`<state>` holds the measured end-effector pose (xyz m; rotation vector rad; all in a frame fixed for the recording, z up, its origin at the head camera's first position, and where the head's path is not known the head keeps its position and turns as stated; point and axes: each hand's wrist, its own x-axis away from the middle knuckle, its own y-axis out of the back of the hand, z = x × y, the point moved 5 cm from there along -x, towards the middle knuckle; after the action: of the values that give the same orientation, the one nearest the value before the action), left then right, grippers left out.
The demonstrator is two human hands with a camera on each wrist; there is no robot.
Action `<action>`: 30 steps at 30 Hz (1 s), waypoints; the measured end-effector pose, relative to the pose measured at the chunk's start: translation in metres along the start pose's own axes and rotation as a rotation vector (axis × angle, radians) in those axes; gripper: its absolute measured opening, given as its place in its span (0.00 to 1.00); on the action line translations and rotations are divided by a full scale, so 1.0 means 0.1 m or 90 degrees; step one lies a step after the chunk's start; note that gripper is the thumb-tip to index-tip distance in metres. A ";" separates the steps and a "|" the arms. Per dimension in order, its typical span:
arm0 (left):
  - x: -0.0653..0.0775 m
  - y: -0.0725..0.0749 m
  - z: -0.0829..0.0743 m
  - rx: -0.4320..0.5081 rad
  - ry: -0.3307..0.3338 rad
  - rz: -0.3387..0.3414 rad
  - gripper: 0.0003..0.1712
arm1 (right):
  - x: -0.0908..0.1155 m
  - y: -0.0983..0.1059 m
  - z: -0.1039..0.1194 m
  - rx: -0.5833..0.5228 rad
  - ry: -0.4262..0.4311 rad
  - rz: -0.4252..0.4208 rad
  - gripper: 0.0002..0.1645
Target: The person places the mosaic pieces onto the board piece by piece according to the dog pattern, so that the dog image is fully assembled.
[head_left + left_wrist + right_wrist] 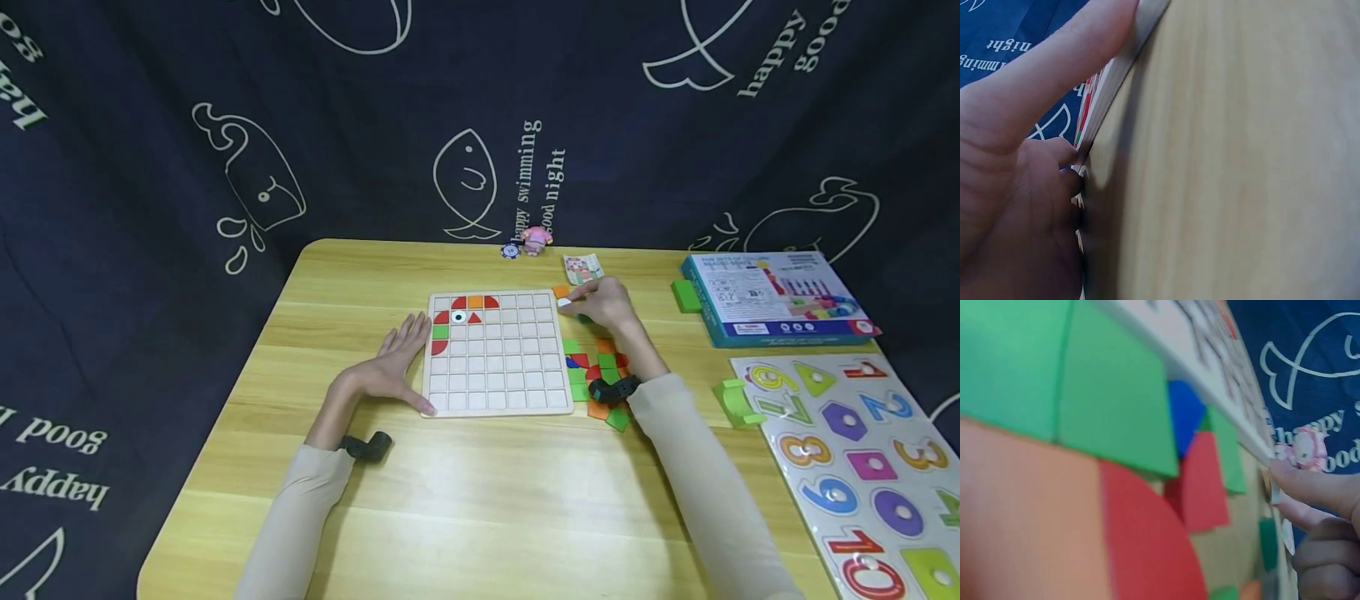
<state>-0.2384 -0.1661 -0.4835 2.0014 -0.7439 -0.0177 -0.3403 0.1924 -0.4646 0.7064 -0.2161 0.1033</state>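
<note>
A white grid board lies flat on the table. In its upper left cells sit red quarter-round tiles, an orange tile, a green tile, a red triangle and a round eye tile. Along the board's left edge rests my left hand, fingers spread and thumb at the near corner. My right hand pinches a small white tile between thumb and finger, just off the board's upper right edge. Under the right wrist lies a pile of green, red, orange and blue tiles.
Behind the right hand lies a small picture card. A pink figurine and a round chip stand at the back edge. To the right are a blue toy box, green blocks and a number puzzle board.
</note>
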 end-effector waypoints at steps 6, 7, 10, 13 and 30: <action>0.02 0.01 0.00 0.001 -0.001 -0.002 0.87 | 0.03 0.04 -0.10 -0.007 -0.028 0.078 0.23; 0.02 0.01 0.00 0.001 -0.002 -0.003 0.87 | 0.03 0.05 -0.12 -0.006 -0.037 0.073 0.23; 0.02 0.02 -0.01 0.003 -0.007 -0.006 0.87 | 0.03 0.08 -0.13 0.011 -0.030 0.047 0.23; 0.02 0.01 0.00 -0.001 -0.006 -0.008 0.87 | 0.03 0.08 -0.11 -0.004 -0.022 0.024 0.21; 0.00 0.01 -0.02 -0.001 -0.004 -0.007 0.87 | 0.03 0.02 -0.01 0.011 0.017 0.003 0.21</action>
<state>-0.2379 -0.1653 -0.4822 2.0047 -0.7361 -0.0319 -0.3378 0.1943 -0.4637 0.7220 -0.1915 0.1193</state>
